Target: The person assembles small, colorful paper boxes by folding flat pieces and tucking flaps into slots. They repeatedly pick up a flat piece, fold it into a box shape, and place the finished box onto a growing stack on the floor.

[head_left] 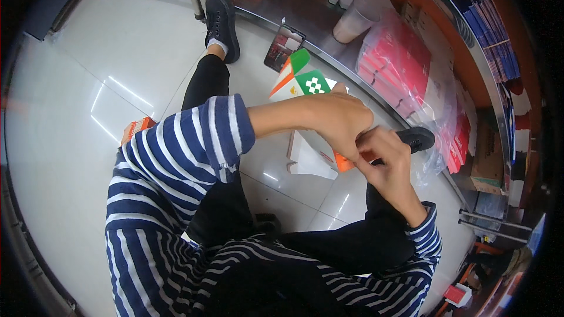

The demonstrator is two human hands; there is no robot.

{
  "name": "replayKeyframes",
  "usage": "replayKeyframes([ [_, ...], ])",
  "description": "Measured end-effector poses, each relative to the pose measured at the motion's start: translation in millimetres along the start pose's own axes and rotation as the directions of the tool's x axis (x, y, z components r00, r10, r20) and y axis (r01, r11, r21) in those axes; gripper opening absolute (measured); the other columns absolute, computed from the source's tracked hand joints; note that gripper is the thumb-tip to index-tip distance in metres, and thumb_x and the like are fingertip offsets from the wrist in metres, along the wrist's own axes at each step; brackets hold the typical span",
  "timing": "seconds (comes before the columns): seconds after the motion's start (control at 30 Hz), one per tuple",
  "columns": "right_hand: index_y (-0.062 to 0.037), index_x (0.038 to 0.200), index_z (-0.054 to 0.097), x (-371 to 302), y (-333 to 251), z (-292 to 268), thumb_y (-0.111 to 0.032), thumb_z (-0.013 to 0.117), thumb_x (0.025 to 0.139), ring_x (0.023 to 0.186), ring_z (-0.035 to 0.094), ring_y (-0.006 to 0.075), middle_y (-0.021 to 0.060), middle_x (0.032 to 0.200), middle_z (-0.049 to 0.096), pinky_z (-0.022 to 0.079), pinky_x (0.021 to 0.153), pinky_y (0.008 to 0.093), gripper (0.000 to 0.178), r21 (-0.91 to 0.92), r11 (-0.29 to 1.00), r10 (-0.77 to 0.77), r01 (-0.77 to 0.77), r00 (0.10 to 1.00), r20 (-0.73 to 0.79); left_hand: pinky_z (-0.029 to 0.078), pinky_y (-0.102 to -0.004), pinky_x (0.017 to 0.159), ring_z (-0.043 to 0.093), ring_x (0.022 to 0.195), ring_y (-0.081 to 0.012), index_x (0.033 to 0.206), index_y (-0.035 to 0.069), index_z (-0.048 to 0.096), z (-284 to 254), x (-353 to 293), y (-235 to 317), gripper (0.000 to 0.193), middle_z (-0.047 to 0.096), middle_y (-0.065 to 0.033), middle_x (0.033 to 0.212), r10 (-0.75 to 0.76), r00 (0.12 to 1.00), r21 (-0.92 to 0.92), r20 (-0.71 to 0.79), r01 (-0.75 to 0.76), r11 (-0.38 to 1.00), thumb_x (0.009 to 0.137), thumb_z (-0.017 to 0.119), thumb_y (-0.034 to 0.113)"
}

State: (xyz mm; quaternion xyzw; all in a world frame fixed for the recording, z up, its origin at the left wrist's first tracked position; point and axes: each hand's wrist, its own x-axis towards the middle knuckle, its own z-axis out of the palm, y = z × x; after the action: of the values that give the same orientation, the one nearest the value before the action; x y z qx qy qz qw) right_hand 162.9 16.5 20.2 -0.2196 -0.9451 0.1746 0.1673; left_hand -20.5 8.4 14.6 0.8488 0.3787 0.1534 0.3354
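Note:
A folding carton in white, green and orange stands between my legs, its green top flap raised. My left hand reaches across over it with the wrist bent and the fingers curled down against its right side; the forearm covers the carton's middle. Close against those fingers, my right hand is closed, thumb and fingers drawn together. What lies between the right fingertips is hidden. A white flap juts out below the forearm, and an orange part shows under my hands.
Beyond the carton a phone leans by the metal shelf edge. A plastic cup and red-and-white packs in clear plastic sit on the shelf. Bundled blue leaflets stand higher up. An orange box lies beside my left sleeve.

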Motion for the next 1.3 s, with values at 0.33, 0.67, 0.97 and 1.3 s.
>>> replayKeyframes([
  [0.33, -0.0007, 0.108, 0.046, 8.9, 25.7, 19.9, -0.009, 0.067, 0.072, 0.091, 0.059, 0.0162, 0.0127, 0.1, 0.059, 0.046, 0.077, 0.0309, 0.043, 0.586, 0.562, 0.351, -0.585, 0.809, 0.471, 0.023, -0.0465, 0.098, 0.058, 0.085, -0.0235, 0.064, 0.009, 0.062, 27.7, -1.5, 3.4, 0.007, 0.06, -0.005, 0.065, 0.157, 0.987, 0.318, -0.027, -0.14, 0.938, 0.06, 0.067, 0.008],
  [0.67, -0.0037, 0.092, 0.062, -3.8, 38.4, -34.2, -0.013, 0.059, 0.079, 0.098, 0.052, 0.0157, 0.0047, 0.098, 0.06, 0.038, 0.086, 0.0286, 0.016, 0.557, 0.807, 0.339, -0.199, 0.927, -0.16, 0.033, -0.0354, 0.099, 0.055, 0.08, -0.0163, 0.055, 0.011, 0.061, 20.8, -12.9, 6.6, 0.003, 0.057, 0.0002, 0.06, 0.519, 0.855, 0.721, 0.013, -0.367, 0.587, 0.057, 0.059, 0.013],
  [0.97, 0.0016, 0.093, 0.056, 19.4, 16.6, -5.1, -0.007, 0.059, 0.082, 0.078, 0.053, 0.0054, 0.0019, 0.085, 0.058, 0.043, 0.068, 0.0211, 0.014, 0.826, 0.493, 0.478, -0.274, 0.879, 0.007, 0.038, -0.0289, 0.087, 0.054, 0.081, -0.0154, 0.065, 0.011, 0.065, 41.8, -1.6, 30.6, 0.011, 0.06, 0.0, 0.068, 0.417, 0.902, 0.862, 0.115, -0.299, 0.409, 0.057, 0.059, 0.014],
  [1.3, 0.0014, 0.096, 0.056, 10.5, 9.0, -26.4, -0.007, 0.057, 0.084, 0.072, 0.053, 0.0065, 0.0038, 0.083, 0.057, 0.042, 0.061, 0.0204, 0.015, 0.712, 0.676, 0.5, -0.192, 0.829, -0.251, 0.041, -0.0303, 0.082, 0.053, 0.092, -0.017, 0.113, 0.006, 0.058, -9.1, -2.5, 18.9, 0.04, 0.055, -0.007, 0.105, 0.167, 0.377, 0.233, -0.911, 0.135, 0.963, 0.077, 0.065, 0.023],
])
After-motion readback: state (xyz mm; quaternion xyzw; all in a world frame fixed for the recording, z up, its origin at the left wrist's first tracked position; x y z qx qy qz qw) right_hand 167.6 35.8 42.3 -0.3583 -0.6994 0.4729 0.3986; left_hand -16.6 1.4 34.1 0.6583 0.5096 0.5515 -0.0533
